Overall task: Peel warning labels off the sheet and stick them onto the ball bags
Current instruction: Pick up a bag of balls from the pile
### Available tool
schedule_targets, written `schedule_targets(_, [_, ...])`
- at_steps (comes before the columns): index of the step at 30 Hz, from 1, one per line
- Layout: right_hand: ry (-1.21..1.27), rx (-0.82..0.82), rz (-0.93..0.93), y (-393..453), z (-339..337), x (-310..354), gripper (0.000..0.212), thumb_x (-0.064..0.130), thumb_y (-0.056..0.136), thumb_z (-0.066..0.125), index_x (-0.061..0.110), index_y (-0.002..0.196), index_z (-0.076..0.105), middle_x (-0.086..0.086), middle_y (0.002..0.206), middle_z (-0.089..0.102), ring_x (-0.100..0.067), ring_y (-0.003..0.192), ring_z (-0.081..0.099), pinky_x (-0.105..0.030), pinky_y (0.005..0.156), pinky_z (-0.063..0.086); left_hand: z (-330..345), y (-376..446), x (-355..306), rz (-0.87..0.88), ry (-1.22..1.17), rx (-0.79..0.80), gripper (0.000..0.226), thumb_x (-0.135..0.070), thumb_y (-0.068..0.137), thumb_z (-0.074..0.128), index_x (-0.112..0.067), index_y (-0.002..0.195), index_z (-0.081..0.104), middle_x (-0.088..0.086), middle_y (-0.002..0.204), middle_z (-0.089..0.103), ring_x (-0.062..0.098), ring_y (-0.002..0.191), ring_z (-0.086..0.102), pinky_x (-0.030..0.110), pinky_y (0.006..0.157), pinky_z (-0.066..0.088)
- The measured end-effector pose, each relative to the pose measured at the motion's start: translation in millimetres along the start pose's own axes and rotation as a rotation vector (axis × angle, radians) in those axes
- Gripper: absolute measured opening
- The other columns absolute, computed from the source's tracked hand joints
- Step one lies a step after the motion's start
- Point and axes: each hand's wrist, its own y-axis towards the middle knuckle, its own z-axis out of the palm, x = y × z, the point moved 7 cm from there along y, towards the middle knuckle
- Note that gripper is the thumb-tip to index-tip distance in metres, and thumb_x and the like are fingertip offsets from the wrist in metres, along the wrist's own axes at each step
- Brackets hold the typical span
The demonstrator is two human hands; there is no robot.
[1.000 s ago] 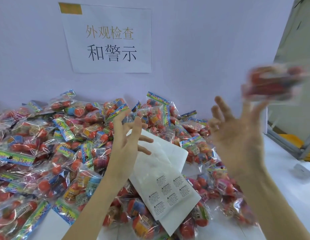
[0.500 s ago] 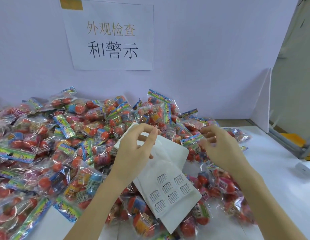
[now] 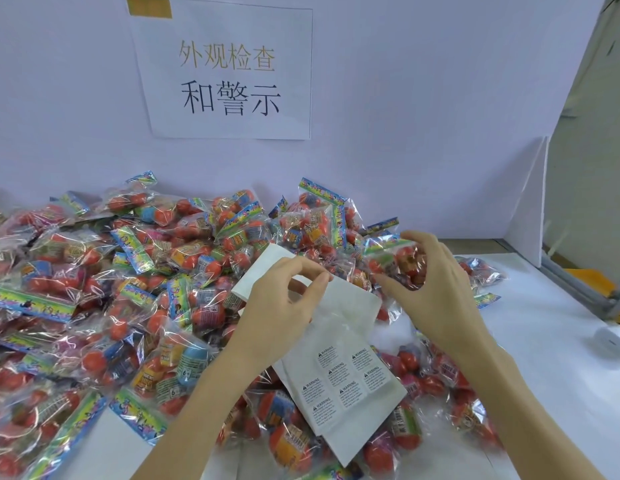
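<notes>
Pinching something small between thumb and forefinger, our left hand (image 3: pixel 281 306) is hovering just above the upper part of the label sheet (image 3: pixel 339 344); whether that pinched thing is a peeled label we cannot tell, since the fingertips are hiding it. Our right hand (image 3: pixel 436 289) is curling its fingers and thumb around one ball bag (image 3: pixel 397 261), gripping it at the heap's edge, at about two o'clock from the left hand.

The label sheet is lying tilted across the bags, running from about eleven o'clock down to five o'clock. Its upper half is looking bare, while a block of warning labels (image 3: pixel 343 379) is sitting on its lower half, at five o'clock from our left hand.

Around the sheet, the pile of ball bags (image 3: pixel 111 289) is spreading out to nine o'clock and back toward the wall. Each clear bag is showing red balls and a bright printed header strip.

At twelve o'clock, a paper sign (image 3: pixel 229 71) with Chinese characters is hanging on the pale wall (image 3: pixel 423 98). At three o'clock, the white table (image 3: pixel 551 341) is showing beside the heap, with a small white object (image 3: pixel 611 337) resting near its right edge.
</notes>
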Motion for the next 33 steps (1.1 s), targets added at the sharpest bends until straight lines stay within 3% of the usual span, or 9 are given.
schedule_targets(3, [0.102, -0.049, -0.097, -7.2, 0.6, 18.5, 0.069, 0.041, 0.079, 0.088, 0.030, 0.137, 0.053, 0.007, 0.128, 0.057, -0.008, 0.110, 0.057, -0.023, 0.093, 0.042, 6.8, -1.4, -1.0, -0.021, -0.044, 0.044, 0.015, -0.042, 0.096, 0.071, -0.032, 0.107, 0.072, -0.023, 0.100, 0.072, 0.006, 0.080, 0.070, 0.021, 0.072, 0.057])
schedule_targets(7, [0.172, -0.030, -0.248, -22.3, 11.1, 42.7, 0.069, 0.042, 0.080, 0.082, 0.027, 0.141, 0.053, 0.010, 0.128, 0.054, 0.013, 0.115, 0.048, -0.002, 0.094, 0.034, 22.7, -4.3, -3.0, -0.069, -0.260, 0.113, 0.039, -0.054, 0.084, 0.071, -0.035, 0.118, 0.064, -0.015, 0.102, 0.078, 0.012, 0.085, 0.077, 0.018, 0.069, 0.058])
schedule_targets(13, [0.340, 0.108, -0.309, -28.0, 20.9, 54.3, 0.075, 0.049, 0.083, 0.082, 0.033, 0.147, 0.048, 0.020, 0.130, 0.054, -0.003, 0.123, 0.055, -0.013, 0.100, 0.044, 14.6, -5.0, -3.6, -0.126, -0.460, 0.009, 0.022, -0.035, 0.095, 0.070, -0.029, 0.114, 0.063, 0.000, 0.095, 0.081, 0.015, 0.083, 0.078, 0.026, 0.075, 0.063])
schedule_targets(15, [0.448, 0.123, -0.222, -23.5, 20.2, 48.2, 0.059, 0.046, 0.090, 0.076, 0.036, 0.143, 0.051, 0.024, 0.119, 0.060, -0.007, 0.115, 0.062, -0.020, 0.094, 0.051, 10.5, -2.6, -4.4, -0.140, -0.530, -0.005, 0.032, -0.034, 0.091, 0.070, -0.025, 0.117, 0.054, 0.005, 0.091, 0.080, 0.017, 0.077, 0.075, 0.028, 0.074, 0.061])
schedule_targets(18, [0.622, 0.169, -0.074, -18.3, 23.1, 40.0, 0.049, 0.044, 0.087, 0.070, 0.028, 0.132, 0.059, 0.017, 0.099, 0.070, -0.007, 0.084, 0.071, -0.022, 0.074, 0.056, 8.2, -2.9, -7.2, -0.149, -0.602, -0.007, 0.056, -0.036, 0.085, 0.073, -0.008, 0.130, 0.055, 0.017, 0.103, 0.079, 0.037, 0.091, 0.072, 0.045, 0.087, 0.056])
schedule_targets(22, [0.726, 0.209, -0.001, -15.3, 25.6, 35.1, 0.027, 0.045, 0.085, 0.072, 0.024, 0.104, 0.075, -0.003, 0.084, 0.076, -0.017, 0.066, 0.064, -0.021, 0.060, 0.050, 4.4, -4.8, -7.0, -0.154, -0.549, -0.019, 0.044, -0.051, 0.090, 0.076, -0.019, 0.119, 0.066, 0.016, 0.110, 0.077, 0.043, 0.100, 0.074, 0.046, 0.091, 0.062])
schedule_targets(26, [0.643, 0.300, -0.094, -15.8, 22.9, 41.4, 0.019, 0.046, 0.088, 0.073, 0.030, 0.097, 0.077, 0.001, 0.075, 0.074, -0.005, 0.053, 0.043, -0.019, 0.052, 0.036, -2.9, -2.5, -12.7, -0.078, -0.385, -0.019, 0.039, -0.053, 0.092, 0.073, -0.016, 0.106, 0.073, 0.011, 0.099, 0.078, 0.035, 0.094, 0.075, 0.040, 0.089, 0.062])
schedule_targets(29, [0.621, 0.318, -0.106, -16.9, 21.8, 44.3, 0.023, 0.047, 0.087, 0.074, 0.033, 0.107, 0.076, -0.001, 0.077, 0.073, -0.005, 0.050, 0.046, -0.015, 0.052, 0.040, -5.8, -2.1, -14.1, -0.051, -0.343, -0.012, 0.029, -0.042, 0.091, 0.074, -0.014, 0.099, 0.075, 0.005, 0.092, 0.079, 0.020, 0.086, 0.077, 0.025, 0.078, 0.060])
schedule_targets(33, [0.761, 0.256, -0.060, -16.0, 17.8, 40.9, 0.026, 0.035, 0.100, 0.060, 0.021, 0.110, 0.079, -0.004, 0.084, 0.075, -0.013, 0.066, 0.061, -0.021, 0.066, 0.051, -14.2, -0.9, -7.4, -0.044, -0.353, -0.103, 0.043, -0.043, 0.089, 0.077, -0.006, 0.095, 0.056, 0.026, 0.095, 0.068, 0.023, 0.083, 0.072, 0.040, 0.083, 0.058])
